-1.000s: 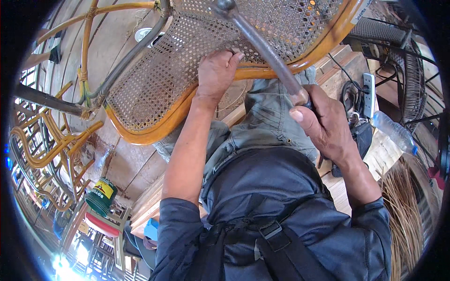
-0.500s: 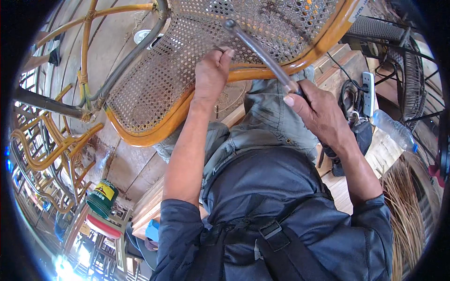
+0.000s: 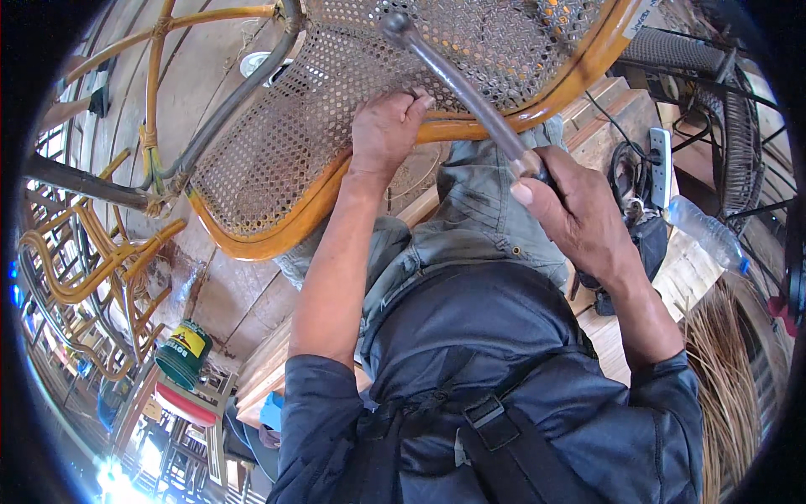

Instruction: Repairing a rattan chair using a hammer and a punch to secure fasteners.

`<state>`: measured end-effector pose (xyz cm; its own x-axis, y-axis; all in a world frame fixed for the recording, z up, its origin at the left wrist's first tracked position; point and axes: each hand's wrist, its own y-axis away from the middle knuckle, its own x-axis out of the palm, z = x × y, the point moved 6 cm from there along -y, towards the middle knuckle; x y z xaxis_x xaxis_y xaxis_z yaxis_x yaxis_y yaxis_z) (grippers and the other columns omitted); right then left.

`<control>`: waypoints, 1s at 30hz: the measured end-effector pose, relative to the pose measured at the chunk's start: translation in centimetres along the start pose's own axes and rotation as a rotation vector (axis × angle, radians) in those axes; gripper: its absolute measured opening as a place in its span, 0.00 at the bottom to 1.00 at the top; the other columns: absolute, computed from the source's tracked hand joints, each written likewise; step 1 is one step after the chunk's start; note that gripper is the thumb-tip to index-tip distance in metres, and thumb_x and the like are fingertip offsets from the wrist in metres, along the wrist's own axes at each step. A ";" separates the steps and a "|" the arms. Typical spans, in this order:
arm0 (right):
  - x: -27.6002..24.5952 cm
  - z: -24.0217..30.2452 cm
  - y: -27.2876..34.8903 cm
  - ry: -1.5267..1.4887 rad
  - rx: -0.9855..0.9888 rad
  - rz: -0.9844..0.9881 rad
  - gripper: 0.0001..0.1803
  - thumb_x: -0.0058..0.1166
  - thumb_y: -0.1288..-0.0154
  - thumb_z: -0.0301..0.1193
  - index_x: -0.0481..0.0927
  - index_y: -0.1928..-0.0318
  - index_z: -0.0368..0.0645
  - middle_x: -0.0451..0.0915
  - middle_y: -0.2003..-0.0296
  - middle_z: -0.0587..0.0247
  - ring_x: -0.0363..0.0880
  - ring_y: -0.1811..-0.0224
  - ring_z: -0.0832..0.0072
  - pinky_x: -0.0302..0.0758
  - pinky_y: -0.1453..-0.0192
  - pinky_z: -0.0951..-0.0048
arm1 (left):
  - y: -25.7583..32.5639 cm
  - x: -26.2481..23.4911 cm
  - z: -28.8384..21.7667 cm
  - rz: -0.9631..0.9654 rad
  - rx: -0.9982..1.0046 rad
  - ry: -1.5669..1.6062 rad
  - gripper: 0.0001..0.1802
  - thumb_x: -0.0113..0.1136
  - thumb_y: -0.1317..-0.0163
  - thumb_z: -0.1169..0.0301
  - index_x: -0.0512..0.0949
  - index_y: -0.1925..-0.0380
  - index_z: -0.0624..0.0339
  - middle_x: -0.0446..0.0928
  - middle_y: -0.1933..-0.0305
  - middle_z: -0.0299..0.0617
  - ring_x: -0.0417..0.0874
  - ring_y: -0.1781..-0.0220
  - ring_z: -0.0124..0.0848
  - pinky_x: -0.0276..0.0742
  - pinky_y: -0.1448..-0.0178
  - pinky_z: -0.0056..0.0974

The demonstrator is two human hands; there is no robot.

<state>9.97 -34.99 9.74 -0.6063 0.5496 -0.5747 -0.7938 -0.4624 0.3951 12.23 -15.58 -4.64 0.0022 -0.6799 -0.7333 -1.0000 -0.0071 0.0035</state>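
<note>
A rattan chair piece with a woven cane panel (image 3: 277, 160) and a glossy orange-brown frame (image 3: 239, 246) rests across my lap. On the panel, close to the frame's inner edge, my left hand (image 3: 386, 134) is closed in a pinch. A small dark tip shows at its fingers, too small to name. My right hand (image 3: 579, 206) grips the dark handle of a metal-shafted hammer (image 3: 462, 88). The hammer slants up and left, its rounded head above the panel, beyond my left hand and apart from it.
Bent rattan frames (image 3: 84, 286) stand at the left, near a green and yellow can (image 3: 183, 353). On the right are a white power strip (image 3: 660, 168), a clear plastic bottle (image 3: 705, 231), a dark woven chair (image 3: 739, 151) and loose fibre strands (image 3: 726, 386).
The hammer's head has shifted a little left and up. My left hand has turned slightly, with its fingertips further right. The chair piece has stayed in place.
</note>
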 end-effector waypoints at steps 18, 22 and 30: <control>0.3 -2.2 -0.4 0.062 0.101 -0.014 0.26 0.46 0.34 0.51 0.69 0.64 0.36 0.70 0.78 0.44 0.72 0.73 0.50 0.68 0.67 0.58 | 0.6 -2.1 0.0 -0.179 -0.036 0.174 0.11 0.59 0.40 0.67 0.79 0.74 0.64 0.78 0.73 0.52 0.79 0.71 0.50 0.75 0.66 0.44; 0.8 -1.9 -0.1 0.066 0.060 0.007 0.26 0.47 0.34 0.51 0.68 0.67 0.36 0.71 0.79 0.42 0.74 0.71 0.44 0.69 0.68 0.54 | 0.5 -1.8 -0.2 -0.157 0.034 0.115 0.12 0.59 0.41 0.66 0.79 0.75 0.64 0.77 0.75 0.52 0.79 0.71 0.50 0.74 0.65 0.46; 0.6 -0.2 0.1 0.040 0.001 0.014 0.26 0.47 0.35 0.52 0.67 0.65 0.36 0.72 0.78 0.41 0.74 0.70 0.43 0.69 0.67 0.53 | 0.5 -1.1 -0.2 -0.098 0.091 0.005 0.14 0.58 0.41 0.62 0.77 0.78 0.61 0.77 0.74 0.50 0.77 0.72 0.49 0.72 0.64 0.47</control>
<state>9.55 -34.88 9.26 -0.6146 0.5149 -0.5976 -0.7855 -0.4690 0.4038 11.68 -14.99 -3.70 0.0996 -0.6825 -0.7240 -0.9915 -0.0073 -0.1296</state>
